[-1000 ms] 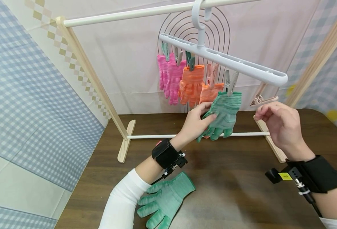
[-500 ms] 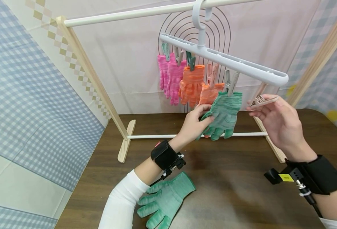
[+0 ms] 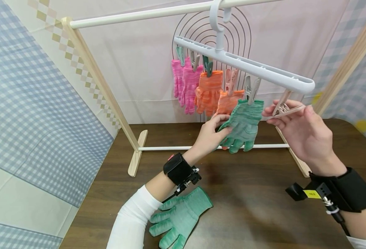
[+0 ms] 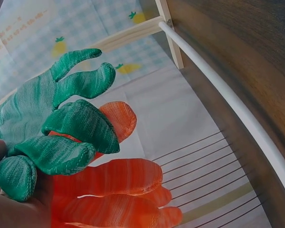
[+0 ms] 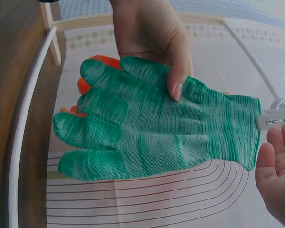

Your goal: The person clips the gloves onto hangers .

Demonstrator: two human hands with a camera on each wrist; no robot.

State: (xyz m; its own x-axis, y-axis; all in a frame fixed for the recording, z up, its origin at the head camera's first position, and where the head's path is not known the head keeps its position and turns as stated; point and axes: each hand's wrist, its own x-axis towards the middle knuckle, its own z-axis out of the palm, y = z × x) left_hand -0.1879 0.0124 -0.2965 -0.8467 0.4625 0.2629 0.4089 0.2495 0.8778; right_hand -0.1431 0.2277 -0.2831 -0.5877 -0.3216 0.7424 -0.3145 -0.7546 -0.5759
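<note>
In the head view my left hand [image 3: 212,133] grips the edge of a hanging green glove [image 3: 244,124], its thumb on the front. A grey clothespin [image 3: 252,90] holds this glove by the cuff. My right hand [image 3: 307,138] is around a pale pink clothespin [image 3: 290,111] at the hanger's right end. Its fingers pass behind the clothespin and its thumb is at the outer end. In the right wrist view the left thumb [image 5: 179,78] lies across the green glove; the pink clothespin is out of sight there. A second green glove [image 3: 183,218] lies flat on the table.
A white hanger [image 3: 245,64] hooks over the rack's top rod [image 3: 139,16]. Pink gloves [image 3: 191,86] and orange gloves [image 3: 209,91] hang from it on clothespins, left of the green one. The rack's lower rod [image 3: 164,148] runs behind my left wrist.
My right hand has moved up and left, from beside the pink clothespin to around it. The hanger has shifted slightly right. My left hand has kept its grip on the green glove.
</note>
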